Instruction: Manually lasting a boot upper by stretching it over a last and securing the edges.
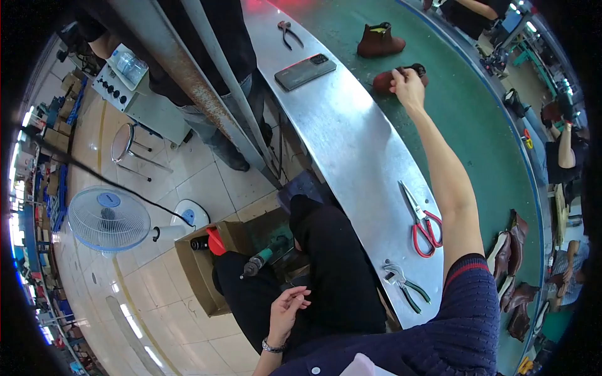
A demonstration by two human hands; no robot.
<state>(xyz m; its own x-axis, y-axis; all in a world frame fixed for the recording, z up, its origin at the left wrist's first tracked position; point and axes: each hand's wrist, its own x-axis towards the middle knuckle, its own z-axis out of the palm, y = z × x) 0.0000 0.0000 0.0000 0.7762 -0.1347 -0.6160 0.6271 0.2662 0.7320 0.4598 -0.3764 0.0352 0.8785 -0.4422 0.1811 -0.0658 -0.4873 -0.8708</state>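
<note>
My right arm stretches far over the green belt, and my right hand [411, 91] is closed on the upper part of a small brown ankle boot [382, 82]. Just beyond it stands a matching brown boot [380, 42], upright and untouched. My left hand [286, 313] is over my lap with its fingers curled and pressed together; whatever may be between them is too small or hidden to name. Beside my left knee, nearest that hand, a green-and-grey power tool [258, 261] rests by a cardboard box [213, 301].
The metal ledge [351, 144] holds a phone [305, 71], pincers [290, 35], red-handled scissors [421, 222] and green-handled pliers [404, 285]. Several brown shoe uppers [515, 247] lie at the belt's right. A rusty post [194, 84], fan [109, 219] and stool [123, 143] stand left. Other people are nearby.
</note>
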